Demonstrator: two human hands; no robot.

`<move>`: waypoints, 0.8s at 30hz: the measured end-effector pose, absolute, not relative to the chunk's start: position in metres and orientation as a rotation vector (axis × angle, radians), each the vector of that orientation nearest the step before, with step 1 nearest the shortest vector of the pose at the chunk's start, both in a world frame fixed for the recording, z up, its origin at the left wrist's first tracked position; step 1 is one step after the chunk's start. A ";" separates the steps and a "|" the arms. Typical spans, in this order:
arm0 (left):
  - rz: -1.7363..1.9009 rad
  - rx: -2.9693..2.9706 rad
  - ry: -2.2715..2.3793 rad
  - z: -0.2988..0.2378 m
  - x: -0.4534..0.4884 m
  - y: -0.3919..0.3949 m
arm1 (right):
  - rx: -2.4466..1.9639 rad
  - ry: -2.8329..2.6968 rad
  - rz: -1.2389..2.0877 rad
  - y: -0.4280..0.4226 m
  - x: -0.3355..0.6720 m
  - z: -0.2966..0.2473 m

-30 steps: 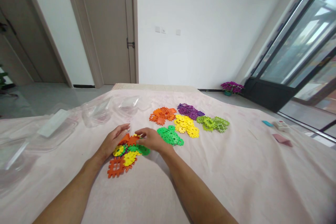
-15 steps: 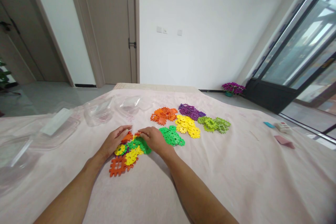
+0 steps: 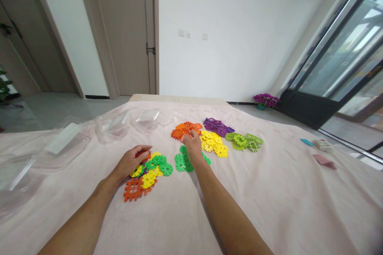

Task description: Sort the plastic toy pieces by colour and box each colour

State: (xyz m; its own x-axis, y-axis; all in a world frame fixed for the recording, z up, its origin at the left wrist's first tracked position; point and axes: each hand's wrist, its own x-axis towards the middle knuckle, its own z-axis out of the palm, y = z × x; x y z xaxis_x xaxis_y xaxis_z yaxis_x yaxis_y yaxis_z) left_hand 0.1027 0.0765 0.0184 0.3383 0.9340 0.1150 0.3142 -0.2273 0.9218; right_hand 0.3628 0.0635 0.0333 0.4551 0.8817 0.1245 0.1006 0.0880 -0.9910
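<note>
My left hand (image 3: pixel 131 162) curls over the near-left mixed pile of flat notched plastic discs, its fingers and thumb around an orange interlocking disc (image 3: pixel 146 159). Yellow discs (image 3: pixel 149 179), green discs (image 3: pixel 165 168) and an orange square lattice piece (image 3: pixel 133 189) lie beside and below that hand. At the near edge of the orange pile (image 3: pixel 187 128), my right hand (image 3: pixel 194 146) has its fingers pinched together on an orange interlocking disc, mostly covered by the fingers. Beneath the right wrist lies the green pile (image 3: pixel 181 161), partly hidden.
Right of my right hand are a yellow pile (image 3: pixel 214 143), a purple pile (image 3: pixel 218 126) and a lime-green pile (image 3: pixel 243 142). Clear plastic containers (image 3: pixel 112 125) stand along the left. A pink item (image 3: pixel 324 161) and a white box (image 3: pixel 322 144) lie far right on the pale cloth (image 3: pixel 269 203).
My right hand has moved from the mixed pile, right and away from me, to the orange pile. An orange disc has left the mixed pile. My left hand stays nearly in place.
</note>
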 end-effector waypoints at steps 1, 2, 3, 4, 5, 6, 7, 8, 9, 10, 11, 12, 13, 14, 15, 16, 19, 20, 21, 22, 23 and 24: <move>0.896 1.745 1.118 0.017 0.102 0.077 | -1.430 -1.005 0.716 0.062 0.361 0.033; 0.894 1.753 1.116 0.016 0.102 0.078 | -1.480 -1.083 0.707 0.059 0.358 0.033; 0.890 1.758 1.114 0.015 0.101 0.079 | -1.519 -1.189 0.709 0.055 0.353 0.034; 0.884 1.764 1.109 0.014 0.101 0.079 | -1.548 -1.334 0.723 0.051 0.348 0.035; 0.880 1.769 1.104 0.013 0.100 0.080 | -1.578 -1.483 0.709 0.046 0.341 0.036; 0.877 1.774 1.100 0.012 0.100 0.080 | -1.619 -1.623 0.666 0.041 0.335 0.037; 0.875 1.779 1.097 0.012 0.099 0.080 | -1.669 -1.746 0.602 0.036 0.329 0.039; 0.874 1.785 1.097 0.011 0.099 0.081 | -1.725 -1.852 0.528 0.031 0.323 0.041; 0.874 1.792 1.097 0.011 0.099 0.081 | -1.775 -1.940 0.453 0.027 0.319 0.043; 0.874 1.800 1.097 0.010 0.099 0.082 | -1.811 -2.010 0.385 0.024 0.315 0.045; 0.873 1.809 1.096 0.009 0.098 0.082 | -1.834 -2.059 0.332 0.021 0.313 0.046; 0.870 1.820 1.094 0.009 0.098 0.083 | -1.848 -2.082 0.300 0.019 0.311 0.047; 0.867 1.831 1.092 0.008 0.098 0.084 | -1.857 -2.084 0.286 0.019 0.311 0.048; 0.862 1.840 1.091 0.007 0.098 0.084 | -1.863 -2.069 0.287 0.019 0.311 0.048; 0.858 1.847 1.091 0.006 0.097 0.085 | -1.865 -2.047 0.297 0.019 0.311 0.047; 0.854 1.850 1.091 0.006 0.097 0.085 | -1.862 -2.021 0.311 0.020 0.311 0.046; 0.852 1.848 1.103 0.005 0.098 0.085 | -1.820 -1.946 0.395 0.024 0.312 0.042; 0.851 1.846 1.107 0.005 0.098 0.085 | -1.792 -1.923 0.435 0.025 0.312 0.041; 0.849 1.847 1.108 0.005 0.098 0.085 | -1.764 -1.897 0.472 0.027 0.314 0.042; 0.845 1.853 1.109 0.006 0.098 0.085 | -1.739 -1.869 0.500 0.028 0.317 0.043; 0.843 1.863 1.110 0.006 0.098 0.085 | -1.720 -1.838 0.513 0.030 0.321 0.045; 0.842 1.872 1.112 0.006 0.098 0.085 | -1.709 -1.806 0.510 0.032 0.327 0.048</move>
State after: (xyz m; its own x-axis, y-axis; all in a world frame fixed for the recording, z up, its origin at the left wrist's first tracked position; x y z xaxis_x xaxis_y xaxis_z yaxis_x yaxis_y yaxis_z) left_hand 0.0983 0.0847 0.0062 0.3961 0.9066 0.1453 0.3855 -0.3078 0.8698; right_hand 0.3274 0.0320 0.0483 0.0034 0.9876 0.1567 0.7596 0.0994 -0.6427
